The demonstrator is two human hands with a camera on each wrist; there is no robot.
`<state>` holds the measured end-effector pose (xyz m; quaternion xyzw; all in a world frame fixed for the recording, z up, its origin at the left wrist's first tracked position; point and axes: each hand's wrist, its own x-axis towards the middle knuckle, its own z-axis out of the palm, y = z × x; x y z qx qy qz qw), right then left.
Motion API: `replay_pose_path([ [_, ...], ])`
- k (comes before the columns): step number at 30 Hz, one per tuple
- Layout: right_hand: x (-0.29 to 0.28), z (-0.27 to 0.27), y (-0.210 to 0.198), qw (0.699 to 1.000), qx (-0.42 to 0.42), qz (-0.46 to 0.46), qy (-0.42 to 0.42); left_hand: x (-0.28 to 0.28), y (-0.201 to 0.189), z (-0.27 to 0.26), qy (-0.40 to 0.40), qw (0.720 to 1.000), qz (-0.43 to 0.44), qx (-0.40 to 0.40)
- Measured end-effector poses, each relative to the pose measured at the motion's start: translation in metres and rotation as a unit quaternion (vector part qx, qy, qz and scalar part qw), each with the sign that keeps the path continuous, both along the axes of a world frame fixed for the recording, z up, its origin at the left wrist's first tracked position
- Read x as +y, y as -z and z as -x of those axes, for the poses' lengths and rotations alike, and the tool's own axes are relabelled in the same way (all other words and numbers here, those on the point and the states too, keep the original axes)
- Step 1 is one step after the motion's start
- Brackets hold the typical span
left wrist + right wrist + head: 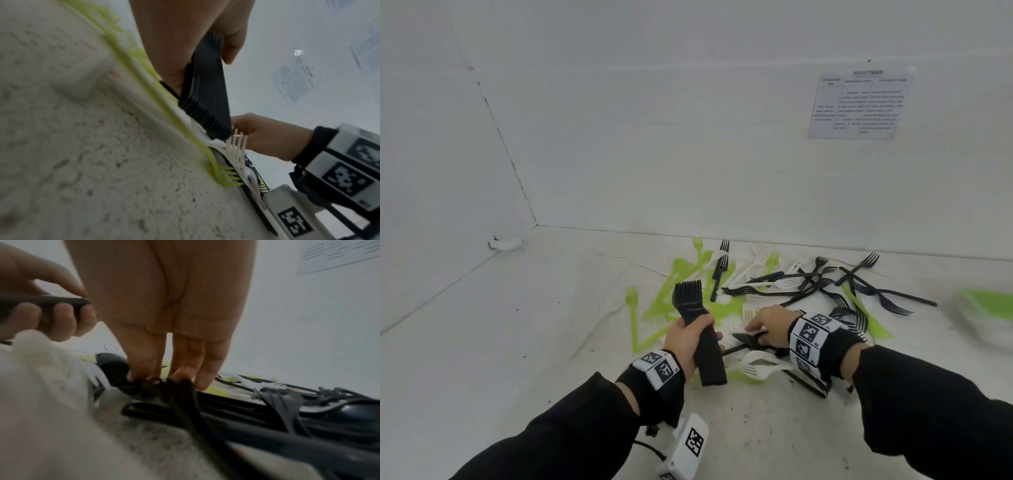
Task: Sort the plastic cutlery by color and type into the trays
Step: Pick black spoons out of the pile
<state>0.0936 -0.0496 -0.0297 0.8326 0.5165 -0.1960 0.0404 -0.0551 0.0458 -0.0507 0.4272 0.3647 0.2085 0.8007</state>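
Note:
My left hand (688,334) grips a thick stack of black forks (700,329) by the handles, tines up, just above the table. The same stack (207,91) shows in the left wrist view under my left hand (185,40). To its right, my right hand (767,325) reaches down into the mixed pile and pinches a loose black fork (744,338) lying on the table. In the right wrist view its fingertips (144,374) close on the black fork (156,386). Green forks (631,308), white forks (760,368) and black forks (876,291) lie scattered around.
White walls close off the back and left of the white table (517,325). A printed sheet (859,102) hangs on the back wall. A blurred green and white shape (984,303) sits at the right edge. A white marker block (688,442) hangs under my left wrist.

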Motion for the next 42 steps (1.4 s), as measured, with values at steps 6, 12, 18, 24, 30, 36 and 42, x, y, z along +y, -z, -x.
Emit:
replay_pose_path([
  [6, -0.002, -0.016, 0.010, 0.999, -0.036, -0.023, 0.001, -0.006, 0.008, 0.000, 0.002, 1.000, -0.011, 0.016],
  [12, -0.010, -0.020, 0.005, 0.996, -0.090, -0.029, 0.004, -0.012, 0.006, -0.001, -0.006, 1.000, -0.024, 0.018],
  [18, -0.010, -0.044, -0.007, 0.956, 0.021, -0.262, 0.131, -0.017, 0.003, -0.003, -0.024, 1.000, -0.016, 0.012],
  [24, -0.016, -0.066, -0.044, 0.821, 0.133, -0.504, 0.232, -0.024, 0.000, -0.008, -0.045, 0.999, -0.009, 0.014],
  [30, -0.012, -0.052, -0.070, 0.851, 0.235, -0.455, 0.114, -0.033, -0.009, -0.023, -0.016, 1.000, 0.005, -0.011],
  [36, 0.010, -0.017, -0.034, 0.886, 0.273, -0.366, 0.082, -0.050, -0.017, -0.033, 0.049, 0.994, 0.066, -0.068],
  [42, 0.017, -0.019, -0.025, 0.917, 0.198, -0.342, 0.049, -0.048, -0.015, -0.034, 0.011, 0.992, 0.113, -0.048],
])
